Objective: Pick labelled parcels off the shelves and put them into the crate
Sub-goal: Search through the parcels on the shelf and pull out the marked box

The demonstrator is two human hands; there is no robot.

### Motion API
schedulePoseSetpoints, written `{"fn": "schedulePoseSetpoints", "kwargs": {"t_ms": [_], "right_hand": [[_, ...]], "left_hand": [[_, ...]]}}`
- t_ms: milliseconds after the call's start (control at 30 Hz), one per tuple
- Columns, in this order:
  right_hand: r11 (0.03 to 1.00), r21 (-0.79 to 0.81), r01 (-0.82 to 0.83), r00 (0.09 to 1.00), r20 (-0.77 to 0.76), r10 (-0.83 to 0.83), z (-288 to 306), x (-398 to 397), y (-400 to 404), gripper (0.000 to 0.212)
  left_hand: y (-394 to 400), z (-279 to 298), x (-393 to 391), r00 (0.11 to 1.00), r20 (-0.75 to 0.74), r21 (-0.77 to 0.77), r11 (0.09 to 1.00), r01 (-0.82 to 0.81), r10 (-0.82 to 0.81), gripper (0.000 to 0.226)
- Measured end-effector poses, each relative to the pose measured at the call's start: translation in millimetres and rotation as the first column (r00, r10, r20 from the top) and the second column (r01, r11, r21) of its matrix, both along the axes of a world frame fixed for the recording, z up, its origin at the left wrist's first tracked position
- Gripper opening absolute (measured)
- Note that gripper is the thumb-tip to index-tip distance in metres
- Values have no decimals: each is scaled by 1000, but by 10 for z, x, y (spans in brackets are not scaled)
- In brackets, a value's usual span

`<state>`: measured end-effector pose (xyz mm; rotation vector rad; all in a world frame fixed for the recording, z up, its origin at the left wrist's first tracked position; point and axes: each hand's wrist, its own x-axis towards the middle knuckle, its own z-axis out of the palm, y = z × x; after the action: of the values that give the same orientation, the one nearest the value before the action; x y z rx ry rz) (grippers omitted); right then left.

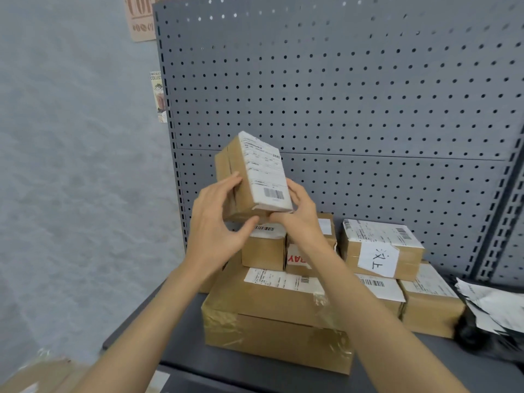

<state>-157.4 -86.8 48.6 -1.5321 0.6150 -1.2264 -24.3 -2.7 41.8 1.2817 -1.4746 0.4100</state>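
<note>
Both hands held one small brown cardboard parcel with a white barcode label (253, 174), tilted, in the air above the stack. Left hand (217, 222) gripped its left side and bottom edge, fingers curled round it; right hand (300, 214) gripped the lower right corner. Below sat more taped brown labelled cardboard parcels (272, 307) on the dark grey metal shelf (181, 353), backed by grey pegboard (340, 95).

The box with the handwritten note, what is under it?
The noted box rests on two labelled boxes, one left and one right. Their tops are partly covered, and an arm hides the left one's left end.
</note>
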Motion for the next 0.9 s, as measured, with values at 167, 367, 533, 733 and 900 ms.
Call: {"fn": "schedulePoseSetpoints", "kwargs": {"t_ms": [167, 367, 533, 733, 900], "right_hand": [[954, 242, -174, 979, 145, 142, 66, -146, -101, 82], [922, 300, -246, 957, 226, 181, 72, -193, -127, 56], [964, 130, -232, 964, 163, 210, 229, -177, -53, 55], [985, -143, -93, 984, -164, 69, 365, 42, 269, 74], [911, -395, -121, 912, -406, -54, 316, 207, 485, 81]], "left_hand": [[15, 49, -311, 984, 171, -80, 996, -44, 57, 64], [-56, 92, -351, 977, 193, -80, 994, -80, 94, 65], [-111, 239, -89, 970, -223, -6, 996, 93, -92, 76], [-200, 322, 334, 825, -538, 33, 973, 227, -174, 93], [-199, 335, 587, 708, -664, 104, 908, 406, -240, 105]]}}
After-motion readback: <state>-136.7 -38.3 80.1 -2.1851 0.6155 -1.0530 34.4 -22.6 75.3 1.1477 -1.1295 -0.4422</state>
